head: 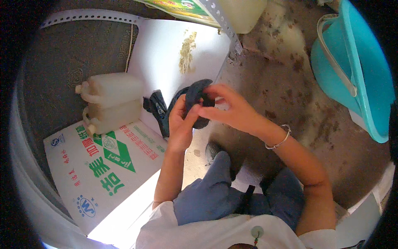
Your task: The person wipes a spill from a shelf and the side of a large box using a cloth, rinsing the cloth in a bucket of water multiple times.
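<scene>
Both hands meet on a dark, soft strap-like thing (199,90), black and curled into a loop; its exact kind cannot be made out. My left hand (182,123) grips its lower left side, thumb pressed on top. With thumb and fingers, my right hand (228,104) pinches the loop's right edge. Left of my left hand hangs or lies a black strap end (158,109) with what looks like a small fastener, close to a white panel (155,53). Whether it joins the loop is hidden behind my left hand.
Two translucent plastic jugs (113,101) lie on a printed white cardboard box (74,165) at left. A turquoise bucket (329,62) with a pale handle stands at right on the stained floor (279,93). A perforated metal shelf post (222,21) and a pale plastic container (248,15) are ahead.
</scene>
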`<state>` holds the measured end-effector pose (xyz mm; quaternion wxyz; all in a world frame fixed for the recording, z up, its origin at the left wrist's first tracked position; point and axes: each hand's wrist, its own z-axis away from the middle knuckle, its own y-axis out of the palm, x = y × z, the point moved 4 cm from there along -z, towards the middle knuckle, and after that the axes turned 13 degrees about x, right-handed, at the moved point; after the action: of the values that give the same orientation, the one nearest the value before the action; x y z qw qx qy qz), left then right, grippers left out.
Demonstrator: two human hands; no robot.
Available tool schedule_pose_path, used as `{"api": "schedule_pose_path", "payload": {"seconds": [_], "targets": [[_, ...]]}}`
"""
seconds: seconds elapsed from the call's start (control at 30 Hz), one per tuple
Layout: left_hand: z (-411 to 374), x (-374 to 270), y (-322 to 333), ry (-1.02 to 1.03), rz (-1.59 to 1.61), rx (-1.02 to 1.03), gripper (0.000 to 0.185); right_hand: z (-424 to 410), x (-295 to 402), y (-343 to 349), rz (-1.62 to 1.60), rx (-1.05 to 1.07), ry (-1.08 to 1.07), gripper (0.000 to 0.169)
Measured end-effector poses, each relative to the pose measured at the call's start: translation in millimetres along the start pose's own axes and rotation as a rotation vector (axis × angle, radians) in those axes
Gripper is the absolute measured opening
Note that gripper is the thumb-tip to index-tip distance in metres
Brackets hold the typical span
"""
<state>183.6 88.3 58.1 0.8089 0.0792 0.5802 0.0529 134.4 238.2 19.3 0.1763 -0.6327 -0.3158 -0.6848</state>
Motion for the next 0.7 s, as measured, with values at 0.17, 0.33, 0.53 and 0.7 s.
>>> {"api": "schedule_pose_path", "payload": {"seconds": [0.17,0.33,0.53,0.7], "targets": [[8.0,-21.5,9.5,-0.043,-0.21,0.018,0.024,-6.6,5.6,9.9,-0.281,-0.056,-0.052,0.038],[11.0,-30.3,13.6,0.18,-0.662,0.03,0.02,-18.5,18.0,10.1,-0.202,-0.021,-0.11,0.028],[28.8,-62.2,13.1,0.306,-0.924,-0.276,0.022,-20.2,53.4,13.3,0.048,-0.052,-0.105,0.027],[38.5,-85.9,12.8,0.604,-1.243,-0.322,0.024,-23.1,58.3,22.9,-0.121,0.041,-0.112,0.026]]}}
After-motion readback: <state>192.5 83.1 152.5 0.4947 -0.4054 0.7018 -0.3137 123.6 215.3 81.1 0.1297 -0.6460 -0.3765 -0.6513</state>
